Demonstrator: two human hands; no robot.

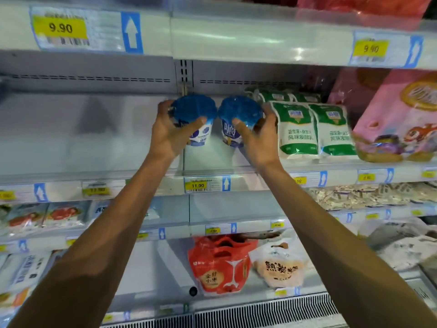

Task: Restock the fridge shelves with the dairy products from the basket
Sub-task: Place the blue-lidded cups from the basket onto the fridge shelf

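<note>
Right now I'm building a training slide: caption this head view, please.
Left hand grips the left blue-lidded cup, right hand the right cup, at a fridge shelf beside green-and-white pouches.

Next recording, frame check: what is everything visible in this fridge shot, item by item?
blue-lidded white yoghurt cups: two, blue and white, side by side at the middle shelf
green-and-white soft pouches: two in front, more behind, right of the cups
pink plastic-wrapped multipack: one, pink, far right of that shelf
red soft pouch: one, red, lower shelf
beige soft pouch: one, beige, right of the red one
yellow price tags: many, yellow, along shelf edges
white fridge shelf: one, white, bare left of the cups
left-hand grip: holds the left cup
right-hand grip: holds the right cup
</note>
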